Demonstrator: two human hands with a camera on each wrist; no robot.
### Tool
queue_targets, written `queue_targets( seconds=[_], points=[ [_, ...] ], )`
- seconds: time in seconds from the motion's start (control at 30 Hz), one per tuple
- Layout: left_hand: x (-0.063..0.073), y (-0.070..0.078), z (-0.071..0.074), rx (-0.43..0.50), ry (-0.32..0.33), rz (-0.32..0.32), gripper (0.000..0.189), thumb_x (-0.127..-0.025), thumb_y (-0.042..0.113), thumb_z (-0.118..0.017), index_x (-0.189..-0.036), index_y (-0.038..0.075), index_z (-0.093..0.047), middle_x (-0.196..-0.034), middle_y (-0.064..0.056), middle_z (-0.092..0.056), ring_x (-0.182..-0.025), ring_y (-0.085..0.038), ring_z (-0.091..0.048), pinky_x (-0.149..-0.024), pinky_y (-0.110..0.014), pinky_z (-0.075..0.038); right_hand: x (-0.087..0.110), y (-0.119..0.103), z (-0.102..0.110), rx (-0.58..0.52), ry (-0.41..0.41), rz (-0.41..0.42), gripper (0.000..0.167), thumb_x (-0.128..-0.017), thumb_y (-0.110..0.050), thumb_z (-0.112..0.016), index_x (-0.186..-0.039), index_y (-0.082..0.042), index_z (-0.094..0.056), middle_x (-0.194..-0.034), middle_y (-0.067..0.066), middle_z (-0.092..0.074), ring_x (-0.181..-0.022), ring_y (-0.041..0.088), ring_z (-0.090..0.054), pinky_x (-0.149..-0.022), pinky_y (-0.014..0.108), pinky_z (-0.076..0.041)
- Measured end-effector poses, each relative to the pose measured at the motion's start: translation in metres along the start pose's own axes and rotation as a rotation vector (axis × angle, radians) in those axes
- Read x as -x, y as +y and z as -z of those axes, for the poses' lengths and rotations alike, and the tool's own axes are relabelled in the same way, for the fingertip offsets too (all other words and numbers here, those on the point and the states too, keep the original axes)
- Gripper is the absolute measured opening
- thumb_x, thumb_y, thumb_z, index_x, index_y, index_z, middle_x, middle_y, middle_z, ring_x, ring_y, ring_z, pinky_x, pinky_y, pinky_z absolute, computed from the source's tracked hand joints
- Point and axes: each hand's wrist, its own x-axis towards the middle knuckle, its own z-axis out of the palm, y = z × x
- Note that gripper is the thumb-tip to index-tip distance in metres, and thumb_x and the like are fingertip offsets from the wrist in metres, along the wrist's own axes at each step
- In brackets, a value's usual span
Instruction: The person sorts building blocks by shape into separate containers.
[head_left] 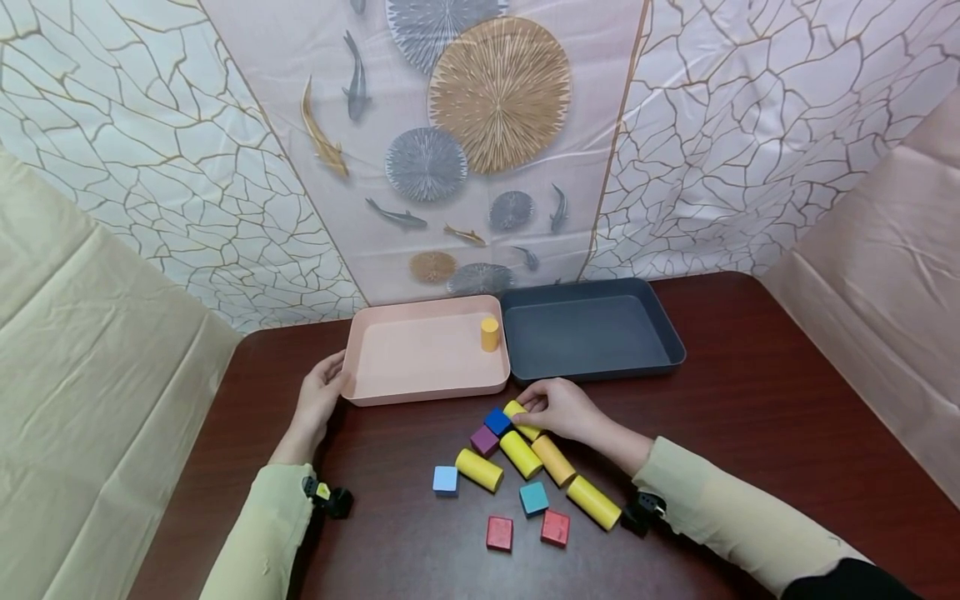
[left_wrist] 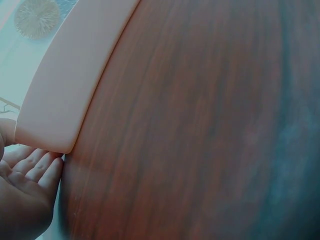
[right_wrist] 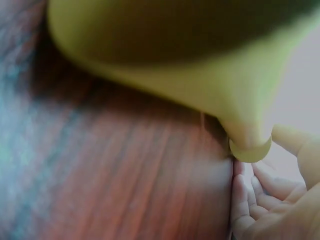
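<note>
Right hand (head_left: pixel 564 410): fingers pinch a yellow cylinder (head_left: pixel 529 430) at the top of the cluster, near where the two trays meet.
Left hand (head_left: pixel 318 400): fingers loosely extended, touching the pink tray (head_left: pixel 420 350) at its left end; no block in them.
Inside pink tray: one orange cylinder (head_left: pixel 490 335), upright by the right wall, the only block seen in either tray.
Dark tray (head_left: pixel 588 329): just right of the pink one.
Cylinders left on the surface (head_left: pixel 405 533): besides the pinched one, three yellow ones (head_left: pixel 521 454) (head_left: pixel 479 471) (head_left: pixel 594 502) and a second orange one (head_left: pixel 554 461), all lying down.
Cubes left: blue cube (head_left: pixel 497 421), purple cube (head_left: pixel 484 440), light blue cube (head_left: pixel 446 481), teal cube (head_left: pixel 534 499), two red cubes (head_left: pixel 500 533) (head_left: pixel 555 528).
Progress: probably early, if the blocks belong in trays; one in, one in the fingers, ten others outside.
</note>
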Motion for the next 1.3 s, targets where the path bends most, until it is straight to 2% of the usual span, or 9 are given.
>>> queue_targets(
  seconds=[0.43,0.8,0.97,1.2,1.3],
  points=[
    [0.001,0.000,0.000,0.014,-0.002,-0.001,0.055,-0.114,0.016,-0.045,-0.166,0.003,-0.031,-0.170,-0.023,-0.037,-0.155,-0.034,-0.041,-0.086,-0.001,-0.043,0.002,0.001,0.003,-0.023,-0.020,0.010,0.028,-0.092,-0.020,-0.084,-0.113,-0.003,-0.080,-0.098,0.005,-0.077,-0.087,0.013,-0.070,-0.078,0.029,-0.058],
    [0.001,0.001,0.000,0.014,-0.002,-0.005,0.055,-0.114,0.016,-0.046,-0.166,0.003,-0.031,-0.169,-0.024,-0.037,-0.155,-0.035,-0.041,-0.087,-0.001,-0.043,0.004,-0.001,0.007,-0.043,-0.022,0.095,0.028,-0.091,-0.016,-0.083,-0.114,0.001,-0.079,-0.097,0.009,-0.077,-0.085,0.014,-0.068,-0.075,0.027,-0.057],
    [0.001,0.001,0.001,0.013,-0.003,-0.007,0.055,-0.114,0.015,-0.045,-0.166,0.003,-0.031,-0.169,-0.024,-0.037,-0.154,-0.035,-0.042,-0.087,-0.002,-0.043,0.005,-0.004,0.009,-0.050,-0.026,0.103,0.026,-0.092,-0.015,-0.082,-0.114,-0.001,-0.078,-0.095,0.007,-0.075,-0.084,0.012,-0.066,-0.073,0.024,-0.055],
    [0.002,-0.001,0.000,-0.007,-0.003,0.008,0.056,-0.115,0.019,-0.045,-0.167,0.005,-0.031,-0.170,-0.022,-0.037,-0.155,-0.035,-0.041,-0.100,-0.014,-0.044,0.008,-0.011,0.015,-0.066,-0.015,0.138,0.026,-0.092,-0.014,-0.081,-0.114,0.000,-0.077,-0.096,0.008,-0.075,-0.085,0.013,-0.066,-0.074,0.023,-0.056],
    [0.002,0.000,0.000,-0.005,-0.001,0.004,0.055,-0.115,0.019,-0.045,-0.167,0.005,-0.031,-0.170,-0.023,-0.037,-0.155,-0.035,-0.042,-0.100,-0.014,-0.045,0.008,-0.014,0.017,-0.085,-0.007,0.148,0.027,-0.093,-0.014,-0.081,-0.115,0.001,-0.076,-0.097,0.009,-0.075,-0.085,0.013,-0.065,-0.075,0.023,-0.056]
  ],
)
